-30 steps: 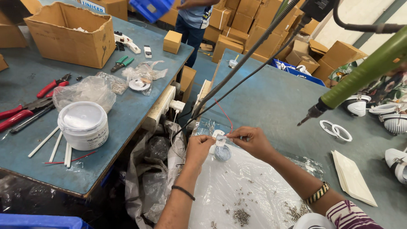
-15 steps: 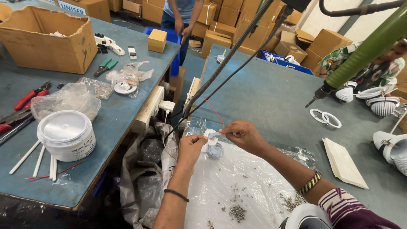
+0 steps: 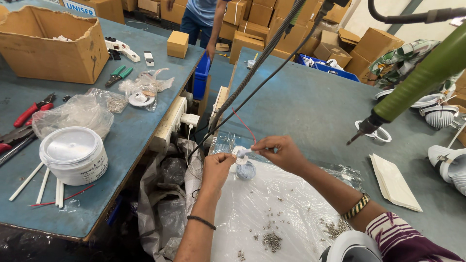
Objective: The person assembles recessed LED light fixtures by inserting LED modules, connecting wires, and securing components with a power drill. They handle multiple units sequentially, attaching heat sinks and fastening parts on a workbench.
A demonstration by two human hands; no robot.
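Note:
My left hand (image 3: 217, 167) and my right hand (image 3: 280, 152) meet over a clear plastic sheet (image 3: 272, 213) on the grey table (image 3: 310, 102). Between their fingertips they hold a small white round part (image 3: 240, 154) with a thin red wire (image 3: 244, 125) rising from it. Just under the part lies a small bluish round piece (image 3: 247, 171). Several small screws (image 3: 272, 240) are scattered on the sheet nearer to me.
A green powered screwdriver (image 3: 422, 80) hangs at the right above a white ring (image 3: 374, 132). White lamp housings (image 3: 449, 162) and a flat white plate (image 3: 393, 182) lie at the right. The left bench (image 3: 145, 126) carries a white tub (image 3: 74, 154), pliers (image 3: 29, 112), bags and a cardboard box (image 3: 48, 43). A person (image 3: 204, 14) stands beyond.
Both hands stay together on the small white part, with only slight finger shifts. My view has tilted a little, so the benches sit lower in frame.

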